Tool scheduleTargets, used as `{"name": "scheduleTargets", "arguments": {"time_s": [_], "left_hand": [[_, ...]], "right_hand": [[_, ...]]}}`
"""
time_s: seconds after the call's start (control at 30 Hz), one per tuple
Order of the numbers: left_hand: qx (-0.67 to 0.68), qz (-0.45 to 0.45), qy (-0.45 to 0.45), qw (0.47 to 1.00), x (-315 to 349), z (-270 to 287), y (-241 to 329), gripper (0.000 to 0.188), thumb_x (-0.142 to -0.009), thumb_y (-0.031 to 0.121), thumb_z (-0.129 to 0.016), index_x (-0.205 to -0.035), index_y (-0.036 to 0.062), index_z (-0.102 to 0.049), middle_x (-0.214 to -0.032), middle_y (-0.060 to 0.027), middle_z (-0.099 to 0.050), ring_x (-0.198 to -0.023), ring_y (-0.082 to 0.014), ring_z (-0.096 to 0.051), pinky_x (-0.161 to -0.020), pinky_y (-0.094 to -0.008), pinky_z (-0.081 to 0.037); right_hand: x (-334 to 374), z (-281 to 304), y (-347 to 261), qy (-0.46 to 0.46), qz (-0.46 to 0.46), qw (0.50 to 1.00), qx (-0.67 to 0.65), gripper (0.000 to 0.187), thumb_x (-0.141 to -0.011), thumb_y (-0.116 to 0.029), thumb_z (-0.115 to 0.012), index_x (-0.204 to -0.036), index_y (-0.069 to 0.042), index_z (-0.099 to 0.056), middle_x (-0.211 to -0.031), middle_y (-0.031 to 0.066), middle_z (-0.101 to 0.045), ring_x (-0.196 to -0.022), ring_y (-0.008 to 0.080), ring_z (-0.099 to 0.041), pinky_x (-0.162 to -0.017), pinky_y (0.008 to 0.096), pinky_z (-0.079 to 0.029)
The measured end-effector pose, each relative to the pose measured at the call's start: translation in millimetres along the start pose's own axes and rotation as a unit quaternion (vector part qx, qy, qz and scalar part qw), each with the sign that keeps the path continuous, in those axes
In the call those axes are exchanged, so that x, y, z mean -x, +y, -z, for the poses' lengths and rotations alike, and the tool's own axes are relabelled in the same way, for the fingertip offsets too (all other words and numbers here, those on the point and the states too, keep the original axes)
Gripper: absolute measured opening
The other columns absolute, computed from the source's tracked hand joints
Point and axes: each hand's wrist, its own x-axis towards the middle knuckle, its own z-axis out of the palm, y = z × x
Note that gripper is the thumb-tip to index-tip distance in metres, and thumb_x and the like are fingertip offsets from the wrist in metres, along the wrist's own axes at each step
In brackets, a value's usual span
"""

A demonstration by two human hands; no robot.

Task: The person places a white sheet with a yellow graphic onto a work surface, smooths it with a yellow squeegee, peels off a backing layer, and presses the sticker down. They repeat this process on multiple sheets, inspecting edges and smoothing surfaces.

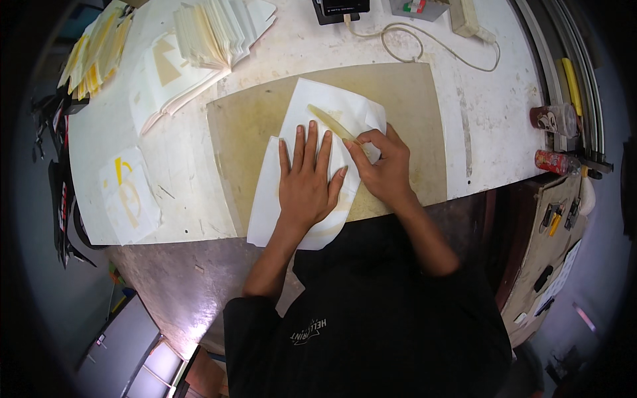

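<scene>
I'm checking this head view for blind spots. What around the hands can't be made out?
- White sheet: the part under the left hand is hidden.
- Yellowish strip: its near end is hidden in the right hand grip.
- Table: near edge hidden by the person's dark shirt.

A white sheet of paper [300, 116] lies flat on a tan cutting mat [245, 139], its lower corner hanging past the mat's near edge. A thin, yellowish translucent strip [330, 123] lies diagonally across the sheet's upper half, slanting down toward the right.
</scene>
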Motion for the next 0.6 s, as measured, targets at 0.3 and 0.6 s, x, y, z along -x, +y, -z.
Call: {"name": "scheduleTargets", "arguments": {"time_s": [0.3, 0.6], "left_hand": [[0.024, -0.002, 0.005, 1.0, -2.2, 1.5, -0.9, 0.068, -0.1, 0.039, -0.056, -0.155, 0.0034, -0.041, -0.166, -0.0232, -0.028, -0.155, -0.0417, -0.022, -0.123, -0.0627, -0.011], [0.034, 0.001, -0.005, 0.999, -0.2, 1.7, -1.6, 0.069, -0.098, 0.037, -0.056, -0.156, 0.0029, -0.04, -0.166, -0.0238, -0.027, -0.155, -0.0419, -0.021, -0.124, -0.0629, -0.009]], "right_hand": [[-5.6, -9.6, 6.0, 0.017, 0.098, 0.988, 0.122, 0.016, -0.078, 0.002, -0.07, -0.082, 0.0, -0.056, -0.088, 0.0178, -0.06, -0.08, 0.0344, -0.058, -0.066, 0.0446, -0.051], [-11.4, -14.5, 3.6, -0.019, 0.152, 0.974, 0.169, 0.014, -0.077, 0.006, -0.068, -0.083, 0.005, -0.055, -0.122, 0.0284, -0.063, -0.109, 0.0436, -0.062, -0.086, 0.046, -0.056]]}}
